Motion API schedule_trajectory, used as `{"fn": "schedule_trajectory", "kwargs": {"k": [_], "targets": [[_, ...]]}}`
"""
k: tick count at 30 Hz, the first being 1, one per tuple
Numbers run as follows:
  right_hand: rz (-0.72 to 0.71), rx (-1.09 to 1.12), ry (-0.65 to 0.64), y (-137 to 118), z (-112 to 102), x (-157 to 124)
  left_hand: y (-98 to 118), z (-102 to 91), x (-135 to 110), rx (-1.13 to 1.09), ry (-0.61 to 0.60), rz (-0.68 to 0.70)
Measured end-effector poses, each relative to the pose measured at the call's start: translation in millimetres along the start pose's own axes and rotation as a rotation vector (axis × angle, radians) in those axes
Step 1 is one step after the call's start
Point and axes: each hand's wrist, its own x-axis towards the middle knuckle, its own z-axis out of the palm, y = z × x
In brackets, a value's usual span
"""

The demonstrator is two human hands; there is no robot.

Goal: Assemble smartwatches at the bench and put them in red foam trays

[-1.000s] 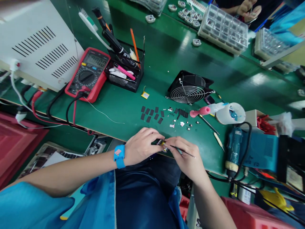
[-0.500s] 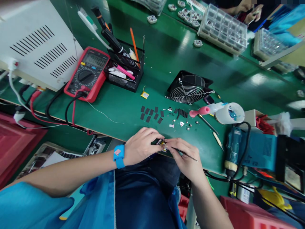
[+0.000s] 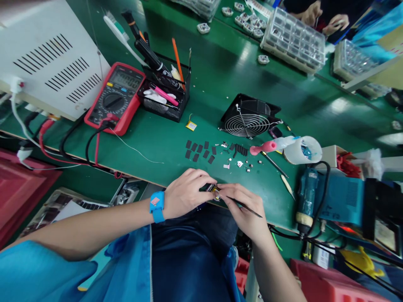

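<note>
My left hand (image 3: 188,191), with a blue strap (image 3: 157,206) at its wrist, is closed on a small electronic device (image 3: 215,191) with black and yellow parts. The device sits at the table's front edge, half hidden by my fingers. My right hand (image 3: 244,205) is closed round thin dark tweezers (image 3: 248,207), whose back end sticks out toward the lower right. The working end meets the device, but the exact contact is covered by my fingers. Beyond my hands lie several black pads (image 3: 195,157) and small loose parts (image 3: 239,164) on the green table (image 3: 151,144).
A red multimeter (image 3: 115,98) and a black mesh holder (image 3: 170,110) with pens stand at the left. A fan (image 3: 248,115) is ahead, a white cup (image 3: 304,150) and an electric screwdriver (image 3: 307,201) at the right. A co-worker's hands (image 3: 333,23) show beyond a clear compartment box (image 3: 294,40).
The back end of the tweezers has dipped slightly. My left hand and the device stay nearly in place. The co-worker's hands have moved apart.
</note>
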Motion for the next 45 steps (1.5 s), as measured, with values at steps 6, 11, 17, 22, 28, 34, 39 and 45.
{"fn": "schedule_trajectory", "kwargs": {"k": [6, 11, 17, 22, 28, 34, 39, 45], "targets": [[0.023, 0.007, -0.005, -4, -2, 4, 0, -1.3, -1, -0.009, -0.007, -0.01], [0.031, -0.004, -0.029, -6, -3, 8, 0, -0.7, -2, -0.017, -0.018, -0.011], [-0.013, -0.087, -0.062, -7, -2, 2, 0, 0.5, -2, -0.006, -0.018, -0.014], [-0.002, -0.076, -0.052, -7, -2, 1, 0, -0.3, -2, -0.001, -0.018, -0.007], [0.073, 0.071, 0.052, 2, 0, 2, -1, -1.4, -1, 0.005, 0.001, 0.005], [0.081, 0.102, 0.061, 3, 1, 2, -1, -3.3, 0, 0.008, -0.004, 0.003], [0.068, 0.088, 0.06, 2, 1, 3, -1, -2.7, 0, 0.009, 0.002, 0.003], [0.037, 0.083, 0.067, 4, 1, 4, -2, -2.4, 1, 0.006, 0.008, 0.02]]}}
